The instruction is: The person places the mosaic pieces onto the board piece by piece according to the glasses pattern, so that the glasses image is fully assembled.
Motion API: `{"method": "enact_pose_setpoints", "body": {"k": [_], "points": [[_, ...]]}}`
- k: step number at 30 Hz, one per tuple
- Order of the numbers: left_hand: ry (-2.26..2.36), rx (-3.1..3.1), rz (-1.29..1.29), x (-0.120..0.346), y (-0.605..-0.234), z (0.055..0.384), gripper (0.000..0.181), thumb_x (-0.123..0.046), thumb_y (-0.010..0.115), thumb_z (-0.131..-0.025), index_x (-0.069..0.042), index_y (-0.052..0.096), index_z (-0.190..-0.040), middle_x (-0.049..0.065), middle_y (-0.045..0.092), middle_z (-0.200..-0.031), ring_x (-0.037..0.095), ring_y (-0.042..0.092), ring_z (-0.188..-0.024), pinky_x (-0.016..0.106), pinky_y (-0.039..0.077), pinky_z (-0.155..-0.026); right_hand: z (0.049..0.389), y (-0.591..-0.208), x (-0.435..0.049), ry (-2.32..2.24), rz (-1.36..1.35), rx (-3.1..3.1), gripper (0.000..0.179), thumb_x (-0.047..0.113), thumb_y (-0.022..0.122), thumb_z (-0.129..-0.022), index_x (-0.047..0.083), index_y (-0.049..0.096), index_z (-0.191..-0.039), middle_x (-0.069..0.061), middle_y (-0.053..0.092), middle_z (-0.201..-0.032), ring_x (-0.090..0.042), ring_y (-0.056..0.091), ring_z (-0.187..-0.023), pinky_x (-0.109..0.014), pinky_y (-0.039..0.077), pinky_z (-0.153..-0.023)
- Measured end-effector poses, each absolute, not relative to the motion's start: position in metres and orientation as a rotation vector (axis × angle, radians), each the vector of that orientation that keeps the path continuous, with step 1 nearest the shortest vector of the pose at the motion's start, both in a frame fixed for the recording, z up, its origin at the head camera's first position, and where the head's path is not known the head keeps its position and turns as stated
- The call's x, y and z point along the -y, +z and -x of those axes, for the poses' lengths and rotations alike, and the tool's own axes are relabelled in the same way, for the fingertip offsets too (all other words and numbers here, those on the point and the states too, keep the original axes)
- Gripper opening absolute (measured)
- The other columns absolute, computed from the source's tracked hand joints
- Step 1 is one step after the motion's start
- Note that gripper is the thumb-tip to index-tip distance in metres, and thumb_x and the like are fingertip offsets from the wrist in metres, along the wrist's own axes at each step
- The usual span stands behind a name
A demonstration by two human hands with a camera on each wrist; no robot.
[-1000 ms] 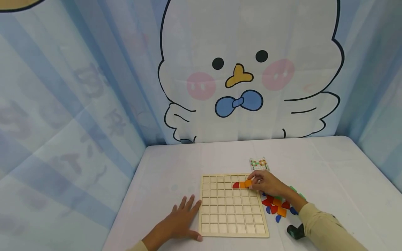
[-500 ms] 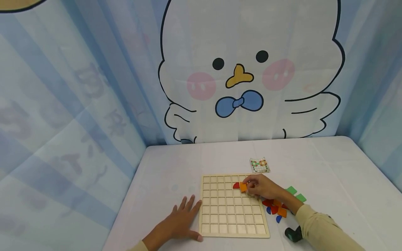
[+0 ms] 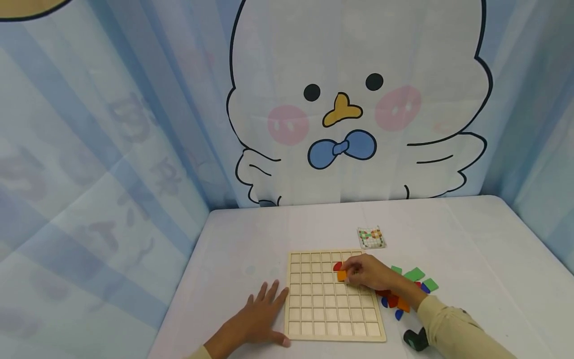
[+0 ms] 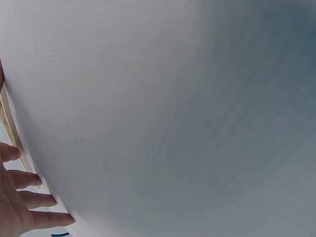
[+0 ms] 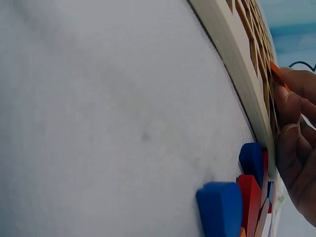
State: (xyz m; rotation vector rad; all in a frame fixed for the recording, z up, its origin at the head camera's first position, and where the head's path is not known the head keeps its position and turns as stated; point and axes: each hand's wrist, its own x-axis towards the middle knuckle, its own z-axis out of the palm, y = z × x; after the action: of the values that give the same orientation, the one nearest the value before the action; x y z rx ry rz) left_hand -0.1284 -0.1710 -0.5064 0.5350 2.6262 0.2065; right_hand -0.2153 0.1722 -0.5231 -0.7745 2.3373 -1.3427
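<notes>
Your right hand (image 3: 365, 270) pinches orange tile (image 3: 342, 275): square it to board (image 3: 330, 301), then press flat. Your left hand (image 3: 259, 317) spread, gripping nothing: brace board with it.

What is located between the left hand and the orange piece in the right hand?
The left rim and bare cells of the wooden grid board, as the head view shows.

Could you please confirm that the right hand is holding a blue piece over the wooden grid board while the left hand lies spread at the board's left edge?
Not quite: the right hand holds an orange piece, not a blue one, over the wooden grid board, as the right wrist view shows. The left hand does lie spread at the board's left edge.
</notes>
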Motion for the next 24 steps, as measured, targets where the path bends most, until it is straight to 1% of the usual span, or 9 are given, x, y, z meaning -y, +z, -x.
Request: {"method": "enact_pose_setpoints", "body": {"k": [2,6,12,24], "points": [[0.207,-2.628,-0.537,0.1714,-0.5084,0.1293,0.119,-0.077,0.073,-0.066,-0.022,0.025,-0.161,0.018,0.016,-0.168,0.048,0.016,-0.152,0.073,0.030,-0.109,0.2157,-0.5220,-0.1705,-1.312,0.787,-2.369,0.026,0.012,0.074,-0.089,0.000,0.069,-0.112,0.001,0.066,-0.080,-0.004,0.054,-0.065,-0.020,0.047,-0.061],[0.214,-2.631,-0.546,0.1720,-0.5093,0.1296,0.120,-0.077,0.072,-0.066,-0.021,0.025,-0.161,0.018,0.016,-0.168,0.049,0.016,-0.152,0.074,0.030,-0.108,0.2165,-0.5212,-0.1678,-1.259,0.792,-2.406,0.025,0.015,0.075,-0.089,0.002,0.070,-0.110,0.003,0.064,-0.080,-0.004,0.055,-0.069,-0.020,0.047,-0.065],[0.233,-2.634,-0.564,0.1735,-0.5090,0.1285,0.120,-0.077,0.073,-0.066,-0.020,0.024,-0.161,0.019,0.015,-0.167,0.050,0.015,-0.151,0.074,0.030,-0.108,0.2173,-0.5223,-0.1651,-1.171,0.868,-2.459,0.020,0.016,0.074,-0.090,0.006,0.069,-0.107,0.007,0.062,-0.078,-0.002,0.054,-0.071,-0.021,0.048,-0.068],[0.240,-2.633,-0.567,0.1728,-0.5080,0.1286,0.120,-0.077,0.072,-0.066,-0.020,0.024,-0.161,0.019,0.015,-0.167,0.050,0.015,-0.151,0.074,0.029,-0.108,0.2186,-0.5207,-0.1624,-1.148,0.852,-2.494,0.022,0.016,0.076,-0.088,0.007,0.071,-0.107,0.009,0.060,-0.075,-0.002,0.052,-0.069,-0.020,0.046,-0.066]]}}
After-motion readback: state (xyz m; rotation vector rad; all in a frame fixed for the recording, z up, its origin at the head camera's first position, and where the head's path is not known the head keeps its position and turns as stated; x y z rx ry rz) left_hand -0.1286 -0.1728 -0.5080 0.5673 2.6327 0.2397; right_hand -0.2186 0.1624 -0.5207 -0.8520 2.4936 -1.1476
